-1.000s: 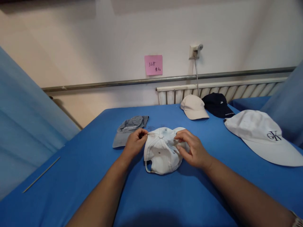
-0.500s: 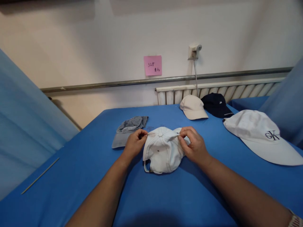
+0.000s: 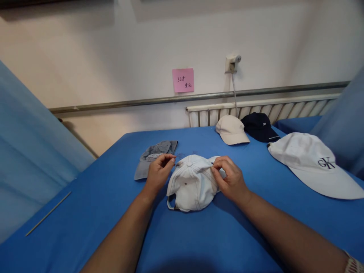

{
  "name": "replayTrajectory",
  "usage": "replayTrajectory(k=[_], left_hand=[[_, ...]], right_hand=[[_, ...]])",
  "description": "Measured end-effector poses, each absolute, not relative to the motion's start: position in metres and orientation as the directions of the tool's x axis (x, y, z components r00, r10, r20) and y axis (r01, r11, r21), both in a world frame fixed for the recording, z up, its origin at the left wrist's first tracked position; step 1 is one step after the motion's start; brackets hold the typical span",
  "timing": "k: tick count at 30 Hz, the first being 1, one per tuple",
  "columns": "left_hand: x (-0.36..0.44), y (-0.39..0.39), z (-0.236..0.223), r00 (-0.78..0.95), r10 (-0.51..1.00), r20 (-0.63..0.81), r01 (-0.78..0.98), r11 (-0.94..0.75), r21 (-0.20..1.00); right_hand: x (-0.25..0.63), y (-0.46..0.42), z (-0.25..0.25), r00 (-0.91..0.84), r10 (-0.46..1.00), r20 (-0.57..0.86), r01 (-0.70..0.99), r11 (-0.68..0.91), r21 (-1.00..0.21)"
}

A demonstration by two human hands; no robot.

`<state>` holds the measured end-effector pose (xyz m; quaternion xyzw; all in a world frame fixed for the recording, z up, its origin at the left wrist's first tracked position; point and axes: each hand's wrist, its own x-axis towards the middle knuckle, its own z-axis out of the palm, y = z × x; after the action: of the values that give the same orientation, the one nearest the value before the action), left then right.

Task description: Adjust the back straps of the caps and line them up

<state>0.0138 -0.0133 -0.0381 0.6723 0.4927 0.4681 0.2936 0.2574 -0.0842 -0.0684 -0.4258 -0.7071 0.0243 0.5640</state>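
A white baseball cap (image 3: 192, 185) sits on the blue-covered table in front of me, its strap and back opening towards me and its brim pointing away to the right. My right hand (image 3: 229, 177) pinches the cloth on the right side of the crown between thumb and fingers. Just off the crown's left side is my left hand (image 3: 159, 171), thumb and fingertips slightly apart with nothing visible between them. Behind that hand lies a grey cap (image 3: 155, 153), partly covered by the fingers.
A beige cap (image 3: 231, 129) and a navy cap (image 3: 259, 126) stand at the back near the radiator (image 3: 204, 116). To the right is a large white cap (image 3: 309, 161) with dark letters. A thin stick (image 3: 48, 213) lies at left on the blue cloth (image 3: 93, 212).
My left hand has let go of the crown's left side and drawn slightly away. The white cap has shifted a little left and towards me, with my right hand still pinching it.
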Motion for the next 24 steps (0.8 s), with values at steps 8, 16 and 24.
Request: replayTrajectory(k=[8, 16, 24], left_hand=[[0.019, -0.043, -0.014, 0.334, 0.794, 0.509, 0.351, -0.605, 0.714], [0.026, -0.059, 0.000, 0.488, 0.680, 0.548, 0.472, -0.733, 0.490], [0.019, -0.054, 0.000, 0.453, 0.721, 0.524, 0.471, -0.693, 0.546]], right_hand=[[0.255, -0.090, -0.064, 0.003, 0.593, 0.805, 0.614, 0.635, -0.470], [0.247, -0.103, -0.061, -0.080, 0.603, 0.793, 0.565, 0.683, -0.462], [0.264, -0.082, -0.062, 0.028, 0.689, 0.725, 0.526, 0.606, -0.597]])
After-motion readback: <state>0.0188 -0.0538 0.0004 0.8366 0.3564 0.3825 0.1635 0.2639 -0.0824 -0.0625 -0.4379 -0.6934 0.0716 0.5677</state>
